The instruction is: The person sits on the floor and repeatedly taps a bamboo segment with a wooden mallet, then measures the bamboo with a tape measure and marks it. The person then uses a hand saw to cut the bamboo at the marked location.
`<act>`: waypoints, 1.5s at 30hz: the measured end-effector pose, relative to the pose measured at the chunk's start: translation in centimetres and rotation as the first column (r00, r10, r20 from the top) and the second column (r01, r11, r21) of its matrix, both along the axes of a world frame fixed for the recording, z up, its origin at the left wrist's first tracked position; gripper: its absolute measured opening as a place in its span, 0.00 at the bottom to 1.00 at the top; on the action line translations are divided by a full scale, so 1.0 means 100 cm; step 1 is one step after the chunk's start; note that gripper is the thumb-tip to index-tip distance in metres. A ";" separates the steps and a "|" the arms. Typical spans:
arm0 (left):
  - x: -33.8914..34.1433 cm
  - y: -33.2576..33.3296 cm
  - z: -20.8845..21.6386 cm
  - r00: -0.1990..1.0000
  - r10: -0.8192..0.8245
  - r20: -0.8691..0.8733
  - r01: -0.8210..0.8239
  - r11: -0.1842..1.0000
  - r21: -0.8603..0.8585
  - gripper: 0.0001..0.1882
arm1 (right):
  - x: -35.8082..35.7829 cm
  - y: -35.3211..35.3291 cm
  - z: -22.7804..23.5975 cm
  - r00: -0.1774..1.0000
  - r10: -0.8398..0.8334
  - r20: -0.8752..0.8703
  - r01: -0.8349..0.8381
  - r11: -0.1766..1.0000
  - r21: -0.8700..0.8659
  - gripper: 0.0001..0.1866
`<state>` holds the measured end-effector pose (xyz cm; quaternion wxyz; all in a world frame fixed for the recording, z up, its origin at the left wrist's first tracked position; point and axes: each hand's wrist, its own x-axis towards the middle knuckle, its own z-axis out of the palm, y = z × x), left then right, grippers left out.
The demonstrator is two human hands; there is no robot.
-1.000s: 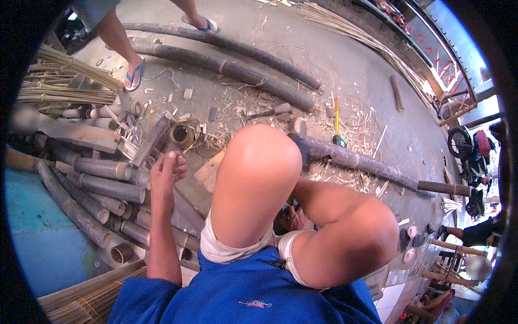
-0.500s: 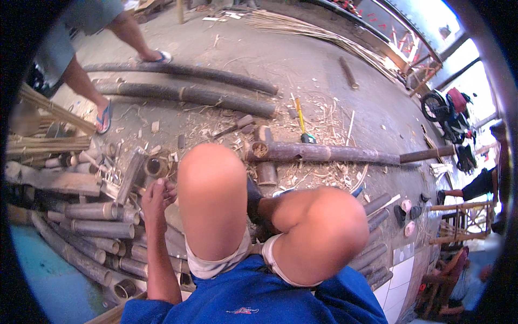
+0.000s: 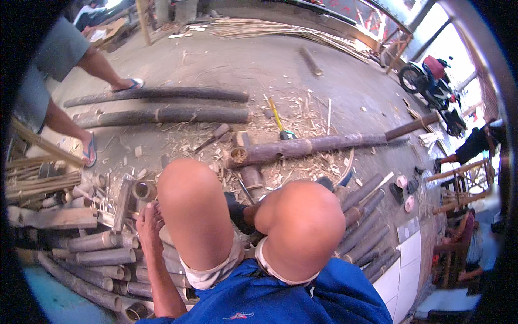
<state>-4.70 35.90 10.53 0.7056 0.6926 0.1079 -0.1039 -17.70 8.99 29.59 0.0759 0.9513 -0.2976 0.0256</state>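
I sit with both bare knees raised in the middle of the view, above my blue shirt. My left hand (image 3: 149, 225) lies open on a pile of short cut bamboo tubes (image 3: 100, 242) beside my left knee, fingers pointing away from me, near a hollow bamboo section (image 3: 143, 190). My right hand is hidden behind my knees. In front of my knees a long bamboo pole (image 3: 315, 145) lies across a short bamboo block (image 3: 249, 171). A yellow-handled tool (image 3: 278, 120) and a hatchet-like tool (image 3: 212, 138) lie among wood chips.
Two long dark poles (image 3: 162, 114) lie on the concrete floor ahead. Another person's legs in sandals (image 3: 89, 150) stand at the left. More bamboo tubes (image 3: 362, 215) lie to my right. A motorbike (image 3: 431, 81) and thin bamboo strips (image 3: 286, 29) are at the back.
The view has shifted, bringing the long pole and tools nearer the middle. The other person's feet have moved left. My left hand stays resting on the bamboo pile.
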 end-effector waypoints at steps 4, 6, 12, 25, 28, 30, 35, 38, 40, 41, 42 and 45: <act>0.000 -0.005 -0.015 0.990 -0.046 0.130 0.067 0.985 -0.161 0.22 | -0.006 -0.009 -0.003 0.998 0.013 0.066 -0.013 1.000 0.004 0.18; 0.004 -0.003 -0.030 0.991 -0.058 0.123 0.078 0.984 -0.163 0.24 | -0.011 -0.015 -0.006 0.994 -0.010 0.108 0.005 0.999 0.043 0.17; 0.038 0.023 -0.083 0.954 -0.297 0.050 0.291 0.952 0.094 0.26 | -0.042 -0.031 -0.027 0.934 -0.226 0.277 0.109 0.918 0.382 0.14; 0.143 -0.121 -0.144 0.827 -0.562 -0.036 0.559 0.811 0.173 0.31 | -0.185 -0.240 -0.265 0.183 -0.952 0.246 0.055 0.259 0.964 0.18; 0.153 -0.162 -0.142 0.762 -0.646 0.049 0.606 0.738 0.299 0.33 | -0.242 -0.271 -0.303 0.105 -0.969 0.226 0.099 0.236 0.967 0.20; 0.151 -0.184 -0.136 0.694 -0.709 0.126 0.580 0.654 0.485 0.36 | -0.285 -0.278 -0.305 0.272 -0.916 0.293 0.325 0.374 0.868 0.25; 0.135 -0.231 -0.116 0.503 -0.825 0.258 0.376 0.478 0.794 0.45 | -0.333 -0.286 -0.320 0.411 -0.908 0.085 0.642 0.354 0.680 0.26; 0.138 -0.261 -0.111 0.408 -0.902 0.144 0.341 0.296 0.892 0.51 | -0.346 -0.288 -0.345 0.466 -0.879 0.102 0.622 0.408 0.668 0.25; 0.142 -0.276 -0.112 0.332 -0.937 0.106 0.302 0.212 0.929 0.53 | -0.355 -0.287 -0.358 0.477 -0.871 0.116 0.634 0.432 0.642 0.23; 0.144 -0.283 -0.113 0.298 -0.952 0.070 0.280 0.157 0.947 0.54 | -0.358 -0.285 -0.361 0.482 -0.868 0.123 0.638 0.443 0.629 0.22; 0.146 -0.289 -0.115 0.271 -0.961 0.053 0.289 0.134 0.948 0.54 | -0.360 -0.283 -0.361 0.483 -0.866 0.128 0.645 0.451 0.617 0.22; 0.150 -0.302 -0.125 0.210 -0.977 -0.034 0.265 0.023 0.964 0.56 | -0.336 -0.278 -0.349 0.564 -0.807 0.173 0.695 0.578 0.427 0.20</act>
